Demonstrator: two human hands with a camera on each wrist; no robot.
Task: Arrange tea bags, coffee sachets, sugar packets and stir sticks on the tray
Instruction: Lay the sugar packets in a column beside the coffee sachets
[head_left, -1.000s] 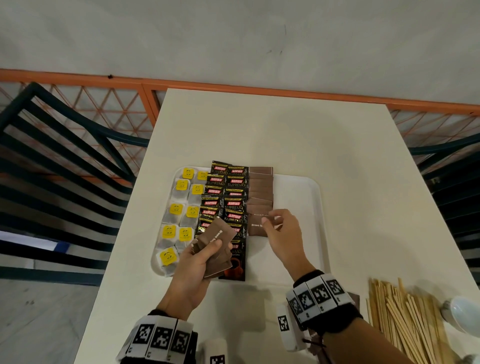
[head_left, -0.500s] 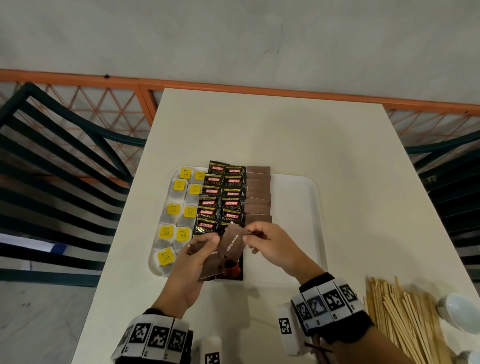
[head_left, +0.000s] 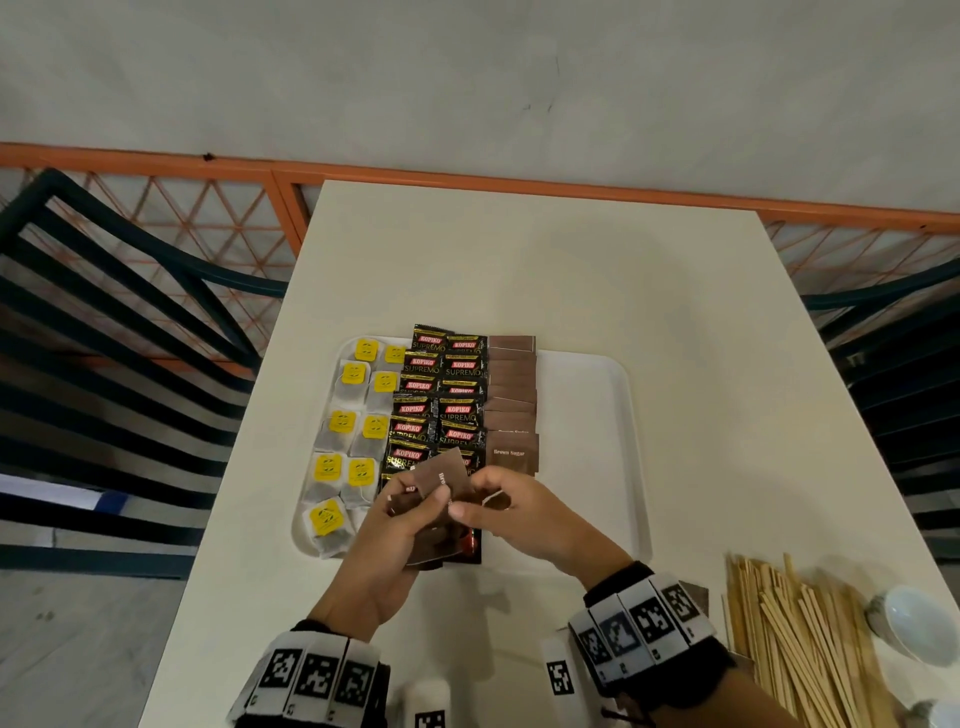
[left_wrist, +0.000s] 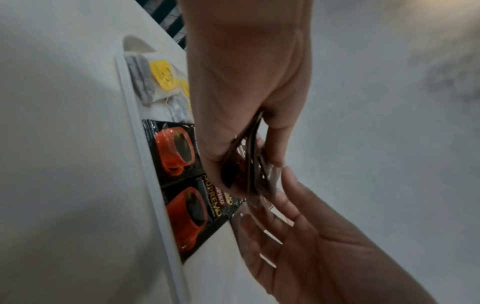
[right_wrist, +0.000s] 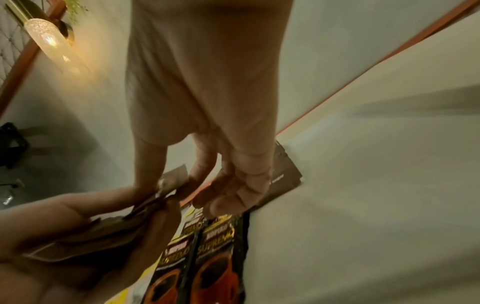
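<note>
While above tray (head_left: 597, 395), packets (head_left: 441, 475) in fingers (left_wrist: 271, 144).

Café terrace: table (head_left: 519, 270), railing (head_left: 156, 171), chairs (head_left: 104, 322)

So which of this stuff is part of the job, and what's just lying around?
Job: tray, tea bags, coffee sachets, sugar packets, packets in left hand, right hand, stir sticks.

Lying about: white bowl, chairs, railing.

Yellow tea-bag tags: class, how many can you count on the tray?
9 yellow tags, all on the left side of the tray: four side-by-side pairs from far to near, then one alone nearest. The left hand may hide another.
</note>
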